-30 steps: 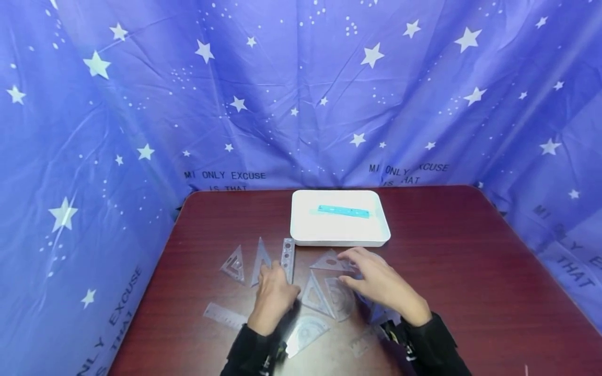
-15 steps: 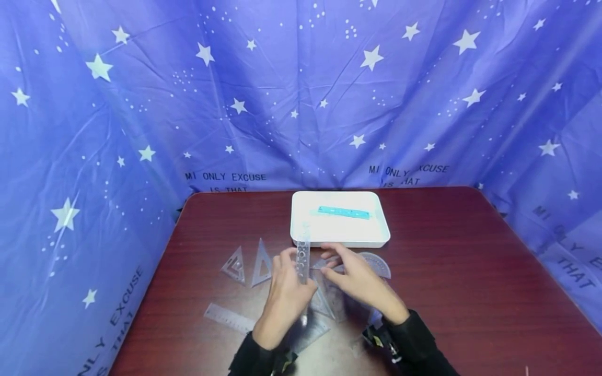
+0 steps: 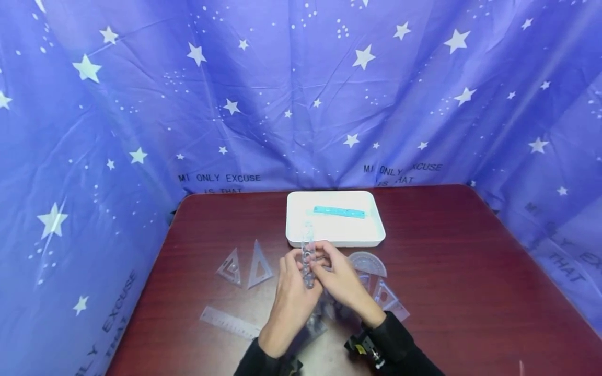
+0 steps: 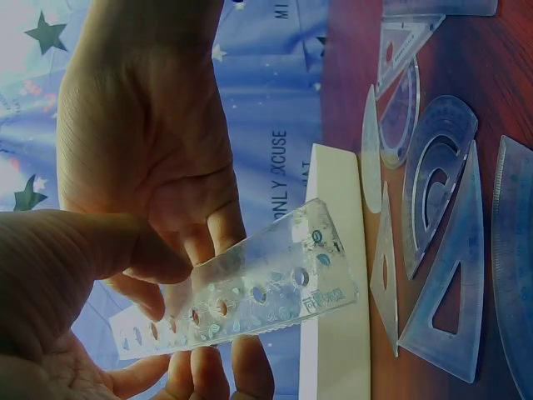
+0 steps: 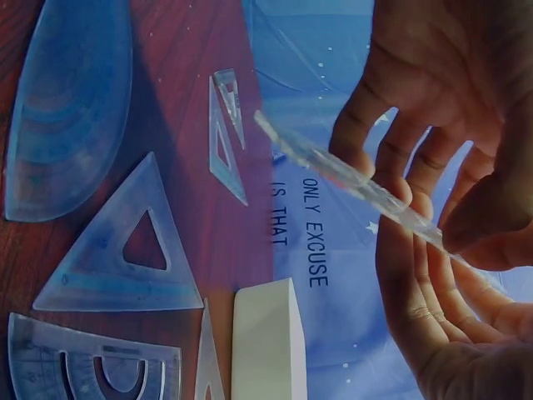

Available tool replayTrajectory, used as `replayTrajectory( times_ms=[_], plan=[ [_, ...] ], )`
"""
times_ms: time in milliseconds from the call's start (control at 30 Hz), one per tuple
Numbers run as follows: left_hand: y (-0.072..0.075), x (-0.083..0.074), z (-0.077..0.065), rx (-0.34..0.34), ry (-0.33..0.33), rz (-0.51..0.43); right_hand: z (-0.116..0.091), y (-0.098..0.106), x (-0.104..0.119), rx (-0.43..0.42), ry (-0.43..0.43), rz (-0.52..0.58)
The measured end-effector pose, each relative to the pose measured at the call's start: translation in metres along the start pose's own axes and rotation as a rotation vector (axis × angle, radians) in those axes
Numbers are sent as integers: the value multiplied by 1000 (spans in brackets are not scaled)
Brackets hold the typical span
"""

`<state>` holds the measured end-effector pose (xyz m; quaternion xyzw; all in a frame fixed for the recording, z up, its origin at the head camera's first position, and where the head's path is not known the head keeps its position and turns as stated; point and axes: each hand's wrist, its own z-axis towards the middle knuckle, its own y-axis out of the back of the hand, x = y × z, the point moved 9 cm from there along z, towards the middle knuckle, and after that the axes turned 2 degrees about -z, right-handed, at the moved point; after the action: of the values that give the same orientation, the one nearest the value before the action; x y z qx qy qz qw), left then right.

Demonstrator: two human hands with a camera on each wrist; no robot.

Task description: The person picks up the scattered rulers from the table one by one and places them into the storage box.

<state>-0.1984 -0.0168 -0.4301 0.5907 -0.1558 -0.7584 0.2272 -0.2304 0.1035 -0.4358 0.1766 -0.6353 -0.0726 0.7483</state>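
A clear ruler point(image 3: 308, 248) with a row of round holes is held up in front of the white tray point(image 3: 295, 241), standing nearly upright in the head view. My left hand point(image 3: 292, 303) grips its lower part, thumb over one face and fingers below, as the left wrist view of the ruler point(image 4: 279, 279) shows. The fingertips and thumb of my right hand point(image 3: 348, 284) pinch the same ruler from the other side. Seen from the right wrist, the ruler point(image 5: 333, 171) is edge-on between the two hands. A light-blue ruler point(image 3: 338, 211) lies in the tray.
On the dark red table, two clear set squares point(image 3: 258, 269) and another ruler point(image 3: 230, 322) lie at left. A protractor point(image 3: 369, 263) and a set square point(image 3: 390, 300) are at right. More clear pieces lie beneath the hands. A starred blue curtain point(image 3: 301, 104) hangs behind.
My left hand has picked the holed ruler up from the table and brought it rightward. My right hand has moved left from over the set squares and taken hold of it too.
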Motion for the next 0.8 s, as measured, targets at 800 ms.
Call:
replayTrajectory(
  times_ms=[800],
  plan=[
    [3, 20, -6, 219, -3, 334, 43, 56, 28, 2, 208, -338]
  ],
)
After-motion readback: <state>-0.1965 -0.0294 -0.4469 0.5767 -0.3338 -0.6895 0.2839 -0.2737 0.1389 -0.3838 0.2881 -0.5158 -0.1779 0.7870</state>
